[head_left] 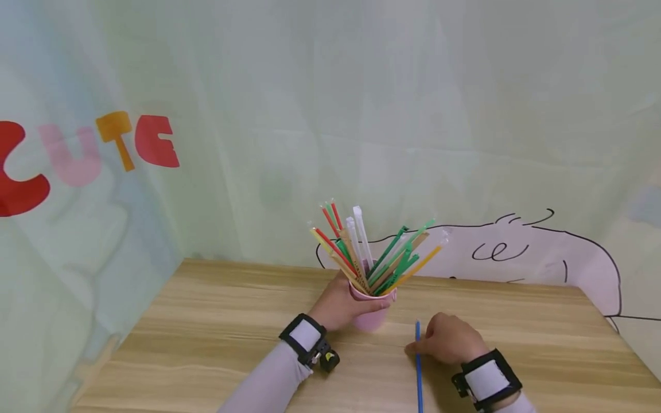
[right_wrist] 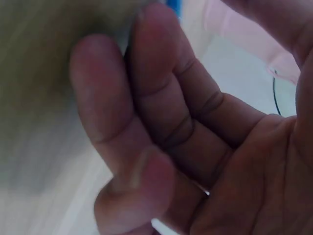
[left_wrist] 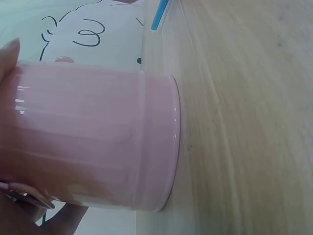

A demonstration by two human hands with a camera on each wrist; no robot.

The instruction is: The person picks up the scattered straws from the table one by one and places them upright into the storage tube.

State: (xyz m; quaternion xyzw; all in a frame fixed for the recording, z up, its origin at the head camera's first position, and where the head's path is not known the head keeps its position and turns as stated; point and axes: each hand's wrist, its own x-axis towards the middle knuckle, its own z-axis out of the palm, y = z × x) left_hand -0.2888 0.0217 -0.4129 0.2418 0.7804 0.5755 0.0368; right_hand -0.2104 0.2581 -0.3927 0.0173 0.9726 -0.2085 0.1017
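Note:
My left hand (head_left: pixel 338 305) grips a pink cup (head_left: pixel 369 319) from its left side, thumb across the front below the rim. The cup stands on the table and holds several straws (head_left: pixel 361 252) in red, green, yellow, white and brown, many in clear or paper wrappers. In the left wrist view, the glossy wall of the cup (left_wrist: pixel 88 137) fills the left half. To the right of the cup a blue straw (head_left: pixel 419 378) points away from me, low at the table. My right hand (head_left: pixel 450 339) pinches it near its far end. Its other fingers are curled, and the pinch itself is hidden in the right wrist view.
The wooden table (head_left: pixel 217 327) runs back to a pale curtain (head_left: pixel 320 115) with a cartoon drawing on it. Coloured letters (head_left: pixel 115 137) show on the curtain at the left. Each wrist wears a strap (head_left: pixel 306 337) with a small camera.

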